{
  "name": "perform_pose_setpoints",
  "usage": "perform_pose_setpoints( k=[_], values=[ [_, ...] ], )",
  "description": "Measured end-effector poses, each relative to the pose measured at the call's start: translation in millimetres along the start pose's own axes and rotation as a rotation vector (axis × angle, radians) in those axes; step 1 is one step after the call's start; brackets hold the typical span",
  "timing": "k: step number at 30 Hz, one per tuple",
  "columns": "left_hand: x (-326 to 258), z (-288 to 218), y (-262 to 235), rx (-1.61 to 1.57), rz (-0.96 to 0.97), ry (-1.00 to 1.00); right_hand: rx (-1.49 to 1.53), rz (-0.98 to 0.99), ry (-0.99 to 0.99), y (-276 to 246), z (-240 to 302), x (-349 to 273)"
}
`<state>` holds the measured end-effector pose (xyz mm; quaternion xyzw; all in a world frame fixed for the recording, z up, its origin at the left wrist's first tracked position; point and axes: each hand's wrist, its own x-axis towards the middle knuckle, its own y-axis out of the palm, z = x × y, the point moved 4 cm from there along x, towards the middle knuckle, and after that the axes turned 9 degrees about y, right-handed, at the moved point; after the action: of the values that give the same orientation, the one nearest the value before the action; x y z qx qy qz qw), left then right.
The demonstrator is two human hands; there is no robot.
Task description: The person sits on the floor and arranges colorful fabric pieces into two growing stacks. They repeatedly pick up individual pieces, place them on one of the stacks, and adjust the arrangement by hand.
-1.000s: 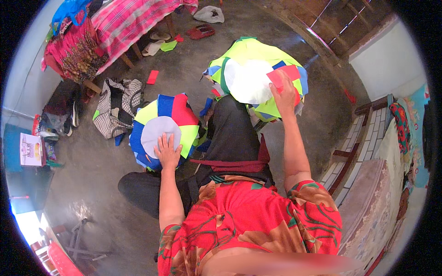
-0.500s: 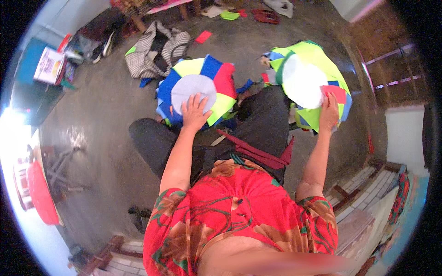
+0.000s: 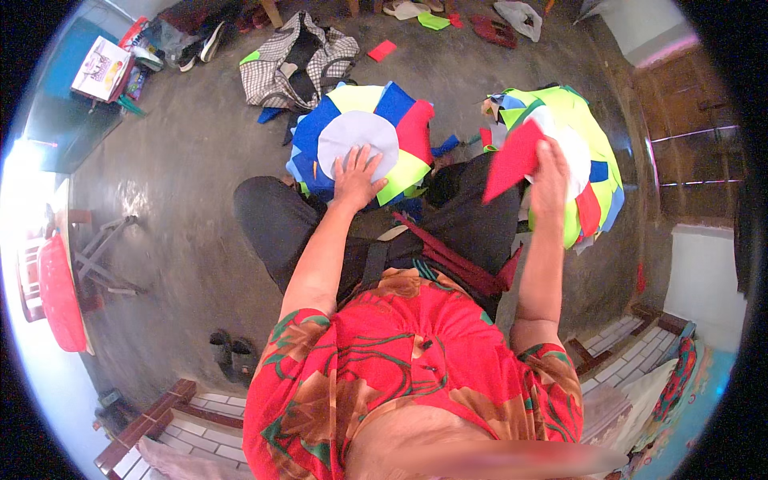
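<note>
**Red felt piece lifted over a bright stack, on a bare concrete floor**

Red felt piece (image 3: 514, 160), flat and roughly wedge-shaped, is pinched in the right hand (image 3: 549, 172), raised just above the right stack of coloured cut-outs (image 3: 588, 148). That stack shows lime, blue and red petal-like edges under a pale round piece. The left hand (image 3: 354, 178) lies flat with fingers spread on the left stack (image 3: 360, 132), pressing its white disc (image 3: 358, 136), which sits on fanned blue, yellow, lime and red sheets. Both stacks rest on the floor (image 3: 184, 200) by the person's dark-trousered knees. The floor is grey, smooth concrete with a dull sheen.

Further out, a checked cloth bag (image 3: 296, 60) slumps beyond the left stack, with a loose red scrap (image 3: 382, 50) near it. Sandals (image 3: 490, 28) lie at the far edge. A red plastic basin (image 3: 60, 292) stands at the left, and a pair of dark shoes (image 3: 232, 352) sits beside brick steps (image 3: 192, 404).
</note>
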<state>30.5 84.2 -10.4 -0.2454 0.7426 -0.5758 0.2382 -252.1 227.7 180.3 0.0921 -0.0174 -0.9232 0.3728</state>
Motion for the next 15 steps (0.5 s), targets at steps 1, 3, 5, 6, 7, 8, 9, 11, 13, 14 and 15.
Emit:
perform_pose_setpoints(
  k=[1, 3, 5, 6, 7, 8, 9, 11, 13, 14, 15],
  values=[
    [1, 0, 0, 0.005, 0.012, -0.002, 0.044, 0.107, 0.058, 16, -12, 8],
    [3, -1, 0, 0.015, 0.031, 0.001, 0.089, 0.226, 0.175, 37, -46, 30],
    [1, 1, 1, 0.022, 0.047, -0.005, 0.073, 0.281, 0.228, 62, -56, 44],
    [2, 1, 2, 0.018, 0.044, -0.005, 0.057, 0.346, 0.180, 70, -61, 55],
    [1, 2, 4, 0.015, 0.044, -0.008, -0.005, 0.356, 0.074, 79, -58, 66],
    [0, 4, 7, 0.012, 0.048, -0.012, -0.064, 0.365, -0.031, 91, -53, 73],
    [0, 5, 10, 0.017, 0.052, -0.018, -0.151, 0.341, -0.127, 99, -47, 79],
    [-2, 5, 9, -0.011, 0.024, -0.008, -0.324, 0.289, -0.313, 117, -32, 81],
    [-4, 4, 8, -0.026, 0.006, -0.004, -0.524, 0.251, -0.474, 130, -35, 80],
    [-2, 3, 7, -0.027, -0.001, 0.001, -0.625, 0.225, -0.557, 133, -37, 79],
    [-1, 2, 6, -0.028, -0.007, 0.006, -0.662, 0.236, -0.568, 134, -55, 83]
  ],
)
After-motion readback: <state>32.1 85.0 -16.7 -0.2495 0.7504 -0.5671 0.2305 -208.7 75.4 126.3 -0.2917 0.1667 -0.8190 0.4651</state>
